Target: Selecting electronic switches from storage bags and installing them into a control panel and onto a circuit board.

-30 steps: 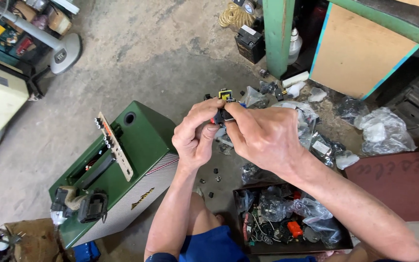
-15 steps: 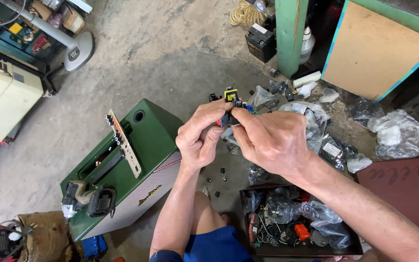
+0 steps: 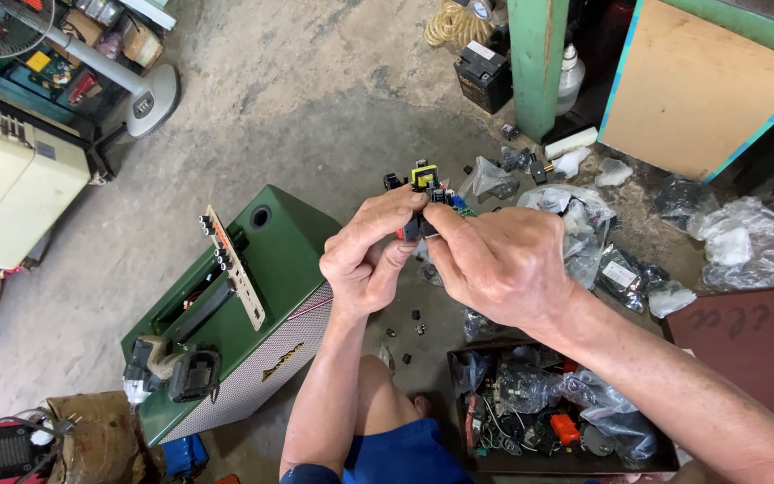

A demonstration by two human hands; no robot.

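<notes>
Both hands meet in the middle of the view around a small circuit board (image 3: 423, 184) that carries a yellow-taped transformer and dark parts. My left hand (image 3: 371, 255) pinches the board from the left with thumb and fingers. My right hand (image 3: 499, 260) covers it from the right, thumb and forefinger on its lower edge. Most of the board is hidden behind the fingers. Below my left hand a green speaker cabinet (image 3: 253, 305) lies on the concrete floor, its back open and a white control panel strip (image 3: 235, 264) sticking out.
A tray of bagged electronic parts (image 3: 548, 417) sits by my knee. Plastic bags of components (image 3: 727, 237) litter the floor at right. A green post (image 3: 535, 63), a black battery (image 3: 484, 73), a fan base (image 3: 150, 94) and a cream machine (image 3: 6, 184) stand around.
The camera has tilted, so the scene slid slightly down and right. Both hands keep hold of the small board; the fingers have shifted only a little.
</notes>
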